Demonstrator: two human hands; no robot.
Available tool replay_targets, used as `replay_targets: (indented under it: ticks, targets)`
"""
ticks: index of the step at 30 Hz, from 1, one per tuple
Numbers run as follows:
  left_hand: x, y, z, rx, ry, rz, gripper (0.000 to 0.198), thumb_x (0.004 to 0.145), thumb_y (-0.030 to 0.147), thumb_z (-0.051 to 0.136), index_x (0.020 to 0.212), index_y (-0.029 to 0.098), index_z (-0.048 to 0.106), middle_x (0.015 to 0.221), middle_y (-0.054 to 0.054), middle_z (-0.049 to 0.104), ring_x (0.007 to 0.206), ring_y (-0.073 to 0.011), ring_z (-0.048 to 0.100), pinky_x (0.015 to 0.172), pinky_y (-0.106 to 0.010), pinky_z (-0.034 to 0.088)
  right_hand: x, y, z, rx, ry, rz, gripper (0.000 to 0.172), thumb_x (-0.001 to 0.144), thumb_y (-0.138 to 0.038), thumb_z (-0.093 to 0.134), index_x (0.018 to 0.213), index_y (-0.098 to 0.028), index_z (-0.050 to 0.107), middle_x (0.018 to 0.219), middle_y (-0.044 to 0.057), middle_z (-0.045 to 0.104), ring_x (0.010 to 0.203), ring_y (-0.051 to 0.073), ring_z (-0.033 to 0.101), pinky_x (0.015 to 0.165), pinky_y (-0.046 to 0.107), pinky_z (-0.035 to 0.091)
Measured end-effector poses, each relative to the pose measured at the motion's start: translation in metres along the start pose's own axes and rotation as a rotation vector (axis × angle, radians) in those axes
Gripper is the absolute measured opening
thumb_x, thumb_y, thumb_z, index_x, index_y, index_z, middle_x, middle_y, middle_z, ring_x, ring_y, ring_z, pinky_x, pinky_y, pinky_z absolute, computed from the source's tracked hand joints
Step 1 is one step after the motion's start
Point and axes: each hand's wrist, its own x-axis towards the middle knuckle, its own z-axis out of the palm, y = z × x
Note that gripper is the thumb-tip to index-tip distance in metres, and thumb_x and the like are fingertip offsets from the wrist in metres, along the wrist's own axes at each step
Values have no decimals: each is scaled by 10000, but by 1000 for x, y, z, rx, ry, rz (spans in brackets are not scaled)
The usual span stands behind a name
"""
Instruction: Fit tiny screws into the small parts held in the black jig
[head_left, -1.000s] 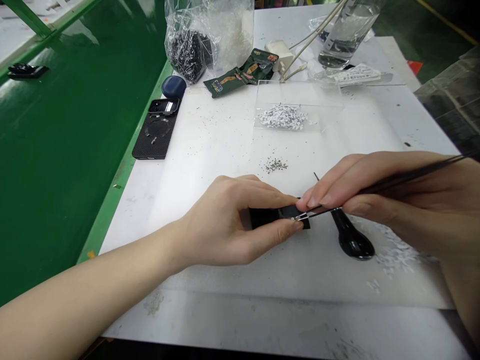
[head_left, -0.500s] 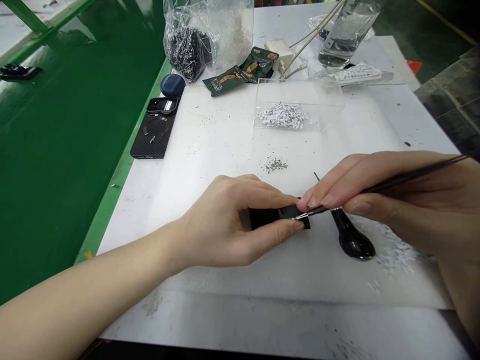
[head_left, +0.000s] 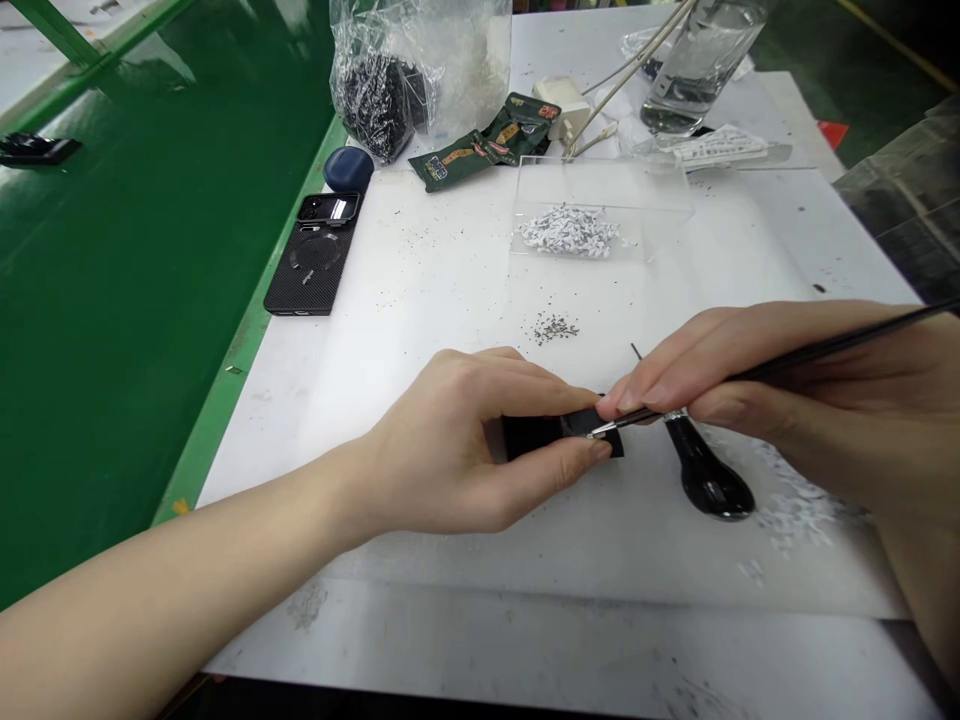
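Between the thumb and fingers of my left hand (head_left: 480, 440) a small black block (head_left: 532, 436) is held down on the white mat. My right hand (head_left: 765, 380) is closed round dark tweezers (head_left: 817, 350). Their pale metal tips (head_left: 604, 429) touch the block's top near its right end, beside my left thumb. Whether the tips pinch anything small is too fine to tell. Below my right hand lies a tool with a glossy black bulb handle (head_left: 712, 480), its thin shaft (head_left: 637, 352) partly hidden by my fingers.
Small dark bits (head_left: 555, 328) lie in a pile beyond my hands. A clear tray (head_left: 652, 240) holds white flakes; more white flakes (head_left: 802, 510) spread at the right. A phone (head_left: 311, 265), blue case (head_left: 348, 170), green packets (head_left: 457, 162), plastic bag (head_left: 457, 70) and water glass (head_left: 701, 70) stand farther back.
The whole view has shifted very slightly, with things appearing a little farther right. Both hands keep their grips, and the tweezer tips stay at the block.
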Motion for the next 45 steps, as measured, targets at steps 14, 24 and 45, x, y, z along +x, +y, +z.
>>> replay_targets:
  ticks: [14, 24, 45]
  targets:
    - [0, 0, 1, 4, 3, 3, 121, 899, 187, 652, 867, 101, 731, 883, -97, 776, 768, -172, 699, 713, -286, 555, -1, -2, -2, -22, -1, -2, 183, 850, -166, 697, 944, -300, 780, 895, 32, 780, 861, 263, 742, 697, 389, 616]
    - [0, 0, 1, 6, 0, 10, 145, 899, 192, 652, 919, 81, 743, 868, -103, 772, 767, -172, 700, 724, -283, 551, -2, -1, -1, -18, 21, 15, 149, 864, -179, 683, 923, -284, 771, 875, 33, 776, 840, 258, 740, 688, 373, 620]
    - [0, -1, 0, 2, 4, 36, 179, 891, 164, 663, 946, 20, 753, 831, -122, 760, 732, -162, 679, 723, -279, 542, -1, 1, 2, -9, 18, -15, 122, 870, -188, 689, 921, -270, 764, 865, 20, 770, 840, 242, 740, 707, 357, 627]
